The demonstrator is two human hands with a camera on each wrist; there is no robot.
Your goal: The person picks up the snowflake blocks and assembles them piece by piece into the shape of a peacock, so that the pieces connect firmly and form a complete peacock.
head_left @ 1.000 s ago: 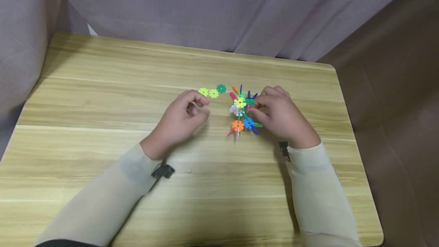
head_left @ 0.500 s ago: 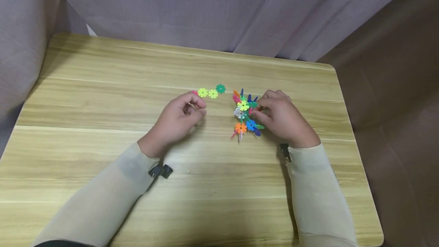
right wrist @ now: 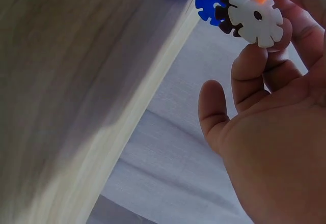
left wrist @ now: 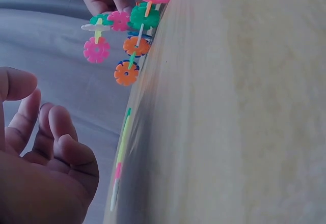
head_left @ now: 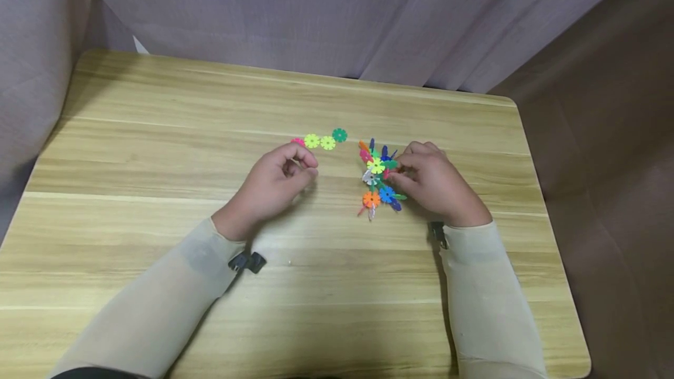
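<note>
A cluster of colourful snowflake discs (head_left: 378, 180) stands on the wooden table (head_left: 158, 104), right of centre. My right hand (head_left: 398, 172) grips it from the right side with curled fingers. In the right wrist view the fingertips pinch a white disc (right wrist: 255, 18) beside a blue disc (right wrist: 210, 0). My left hand (head_left: 302, 167) rests on the table left of the cluster, fingers loosely curled around nothing, as the left wrist view also shows for the left hand (left wrist: 43, 112). Just beyond it lie loose discs: two yellow discs (head_left: 319, 142), a green disc (head_left: 339, 134) and a pink disc (head_left: 297, 141).
A grey curtain (head_left: 337, 10) hangs behind the table's far edge. Brown upholstery (head_left: 605, 162) runs along the right side. The table's rounded right corner (head_left: 508, 104) is close to my right hand. Small black clips (head_left: 247, 262) sit at both sleeve cuffs.
My right hand and the disc cluster have shifted slightly towards me and to the right. My left hand drew back a little, uncovering the pink loose disc.
</note>
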